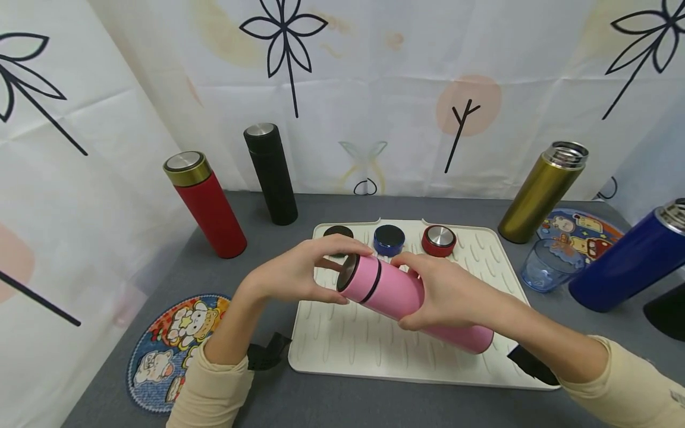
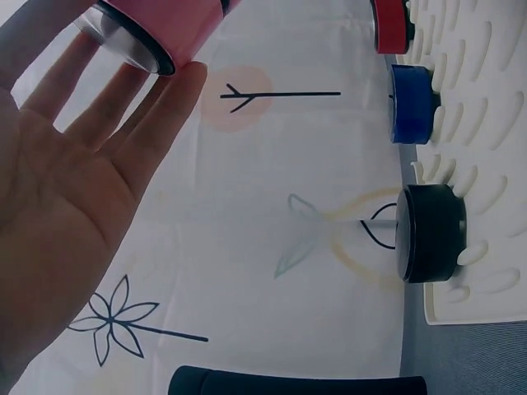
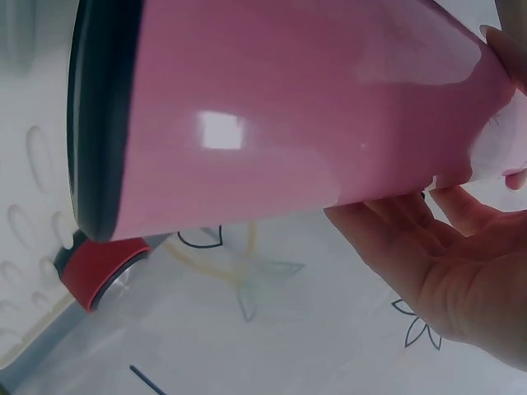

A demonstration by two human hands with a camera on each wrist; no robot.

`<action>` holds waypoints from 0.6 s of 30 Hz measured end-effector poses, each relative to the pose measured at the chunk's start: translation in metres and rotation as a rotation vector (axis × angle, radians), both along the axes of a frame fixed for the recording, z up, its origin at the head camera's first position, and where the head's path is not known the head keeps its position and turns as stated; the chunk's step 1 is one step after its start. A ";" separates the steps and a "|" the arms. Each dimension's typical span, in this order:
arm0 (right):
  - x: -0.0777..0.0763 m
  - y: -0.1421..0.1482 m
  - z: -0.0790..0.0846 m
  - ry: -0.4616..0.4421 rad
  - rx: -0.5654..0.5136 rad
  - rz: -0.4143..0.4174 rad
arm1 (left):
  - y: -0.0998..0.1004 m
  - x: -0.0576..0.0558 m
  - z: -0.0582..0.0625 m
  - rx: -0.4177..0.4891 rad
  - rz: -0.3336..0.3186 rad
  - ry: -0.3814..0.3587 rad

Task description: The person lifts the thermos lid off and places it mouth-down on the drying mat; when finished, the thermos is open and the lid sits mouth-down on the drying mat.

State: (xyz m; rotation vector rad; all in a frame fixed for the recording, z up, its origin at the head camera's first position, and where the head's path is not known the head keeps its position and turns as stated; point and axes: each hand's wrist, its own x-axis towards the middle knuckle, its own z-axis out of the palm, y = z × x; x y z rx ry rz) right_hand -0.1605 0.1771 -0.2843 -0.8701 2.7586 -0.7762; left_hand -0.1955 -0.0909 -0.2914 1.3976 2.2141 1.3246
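A pink thermos [image 1: 393,288] with a dark-topped lid [image 1: 357,277] lies tilted in the air over a cream ridged mat, its base toward the lower right. My right hand [image 1: 449,291] grips its middle, fingers on the far side and thumb on the near side. At the lid end, my left hand [image 1: 299,270] spans the lid between thumb and fingers; in the left wrist view the fingertips rest at its rim. The thermos [image 3: 272,115] fills much of the right wrist view, its black base band to the left.
On the mat [image 1: 342,351] stand a black cap [image 2: 432,233], a blue cap [image 1: 389,239] and a red cap [image 1: 439,240]. Red [image 1: 211,211] and black [image 1: 271,175] thermoses stand left. Lidless gold [image 1: 540,196] and blue [image 1: 631,261] bottles, a glass [image 1: 551,267] and a coaster stand right.
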 end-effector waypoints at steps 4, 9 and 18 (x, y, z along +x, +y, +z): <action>0.002 -0.001 0.000 0.027 0.011 -0.016 | 0.000 0.002 0.001 -0.039 0.092 -0.049; 0.003 -0.003 0.000 0.046 0.019 -0.025 | 0.002 0.005 0.005 -0.165 0.263 -0.106; 0.001 0.001 0.001 -0.044 0.014 -0.013 | 0.001 0.000 0.000 -0.038 0.091 -0.057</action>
